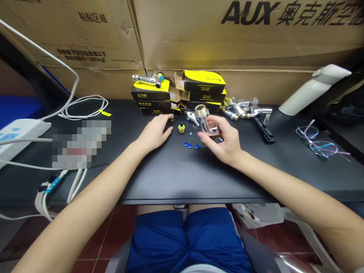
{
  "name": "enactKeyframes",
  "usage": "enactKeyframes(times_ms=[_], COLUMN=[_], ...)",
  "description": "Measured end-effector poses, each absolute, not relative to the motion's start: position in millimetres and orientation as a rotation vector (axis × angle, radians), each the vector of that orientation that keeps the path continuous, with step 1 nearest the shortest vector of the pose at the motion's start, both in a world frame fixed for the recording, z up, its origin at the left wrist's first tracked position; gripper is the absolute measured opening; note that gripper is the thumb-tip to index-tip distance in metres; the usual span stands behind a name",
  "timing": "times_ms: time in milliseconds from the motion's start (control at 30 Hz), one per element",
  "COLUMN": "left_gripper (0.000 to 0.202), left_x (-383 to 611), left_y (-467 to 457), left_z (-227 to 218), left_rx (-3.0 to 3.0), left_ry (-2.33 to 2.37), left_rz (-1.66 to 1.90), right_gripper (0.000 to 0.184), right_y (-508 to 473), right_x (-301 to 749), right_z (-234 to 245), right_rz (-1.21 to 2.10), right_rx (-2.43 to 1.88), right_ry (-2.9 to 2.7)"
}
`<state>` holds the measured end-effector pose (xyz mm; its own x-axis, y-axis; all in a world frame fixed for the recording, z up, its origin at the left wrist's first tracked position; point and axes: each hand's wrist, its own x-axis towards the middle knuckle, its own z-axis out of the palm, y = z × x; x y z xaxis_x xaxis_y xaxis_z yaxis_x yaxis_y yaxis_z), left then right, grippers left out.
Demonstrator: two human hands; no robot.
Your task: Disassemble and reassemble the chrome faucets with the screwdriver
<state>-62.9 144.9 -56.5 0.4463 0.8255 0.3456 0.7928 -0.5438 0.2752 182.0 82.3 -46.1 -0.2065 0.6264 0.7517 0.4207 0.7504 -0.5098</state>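
Observation:
My right hand (226, 138) grips a chrome faucet body (205, 123) above the desk, its brass-threaded end tilted up and to the left. On the desk at the left, my left hand (155, 132) has its fingers stretched out and the thumb apart. Its fingertips are at a small brass ring (171, 117); whether they pinch it I cannot tell. Between my hands stands a yellow valve cartridge (181, 128) with a black top. A chrome lever handle (192, 118) lies behind the faucet body. Several small blue caps (189, 146) and a tiny white screw-like piece (190, 133) lie nearer to me.
Stacked black-and-yellow boxes (203, 82) stand at the back, with another chrome faucet (149, 79) on top. To the right are a pile of chrome faucets (241, 108), a black tool (264, 129), eyeglasses (315, 141) and a white bottle (311, 91). Cables and a power strip (24, 136) occupy the left.

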Motion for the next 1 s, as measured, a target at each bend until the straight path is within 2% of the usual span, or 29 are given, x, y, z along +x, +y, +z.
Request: enactKeyframes(times_ms=[67, 133, 333, 467, 667, 733, 900, 933, 1000], left_gripper=[0.035, 0.027, 0.015, 0.014, 0.014, 0.013, 0.009, 0.010, 0.010], left_x=[-62.6, -62.1, -62.6, -62.8, -42.6, -33.4, -26.4, -27.3, -29.4], left_y=[148.7, 151.2, 155.4, 154.8, 137.8, 133.2, 131.5, 131.2, 130.2], left_z=[-57.2, -57.3, -57.2, -54.4, -51.0, -53.5, -58.1, -58.3, -58.1], left_rx=[2.565, 2.526, 2.457, 2.399, 2.083, 1.969, 2.033, 2.060, 2.109], left_ry=[1.472, 1.486, 1.532, 1.493, 1.339, 1.335, 1.382, 1.379, 1.382], left_rz=[0.750, 0.782, 0.844, 1.016, 1.378, 1.407, 1.395, 1.384, 1.352], right_gripper=[0.053, 0.055, 0.027, 0.027, 0.016, 0.021, 0.055, 0.056, 0.046], right_y=[81.5, 80.6, 80.6, 81.5, 74.5, 67.7, 47.6, 45.2, 43.0], right_x=[181.2, 180.9, 183.5, 186.6, 180.2, 172.5, 147.0, 142.3, 135.0], right_z=[-46.5, -45.9, -44.6, -46.5, -40.4, -37.8, -42.0, -44.6, -49.1], right_rz=[0.251, 0.250, 0.122, 0.203, 0.244, 0.162, 0.089, 0.100, 0.124], right_rx=[-0.796, -0.776, -0.763, -0.710, -0.867, -0.821, -0.447, -0.405, -0.382], right_ry=[-1.810, -1.807, -1.835, -1.819, -1.854, -2.061, -2.545, -2.595, -2.666])
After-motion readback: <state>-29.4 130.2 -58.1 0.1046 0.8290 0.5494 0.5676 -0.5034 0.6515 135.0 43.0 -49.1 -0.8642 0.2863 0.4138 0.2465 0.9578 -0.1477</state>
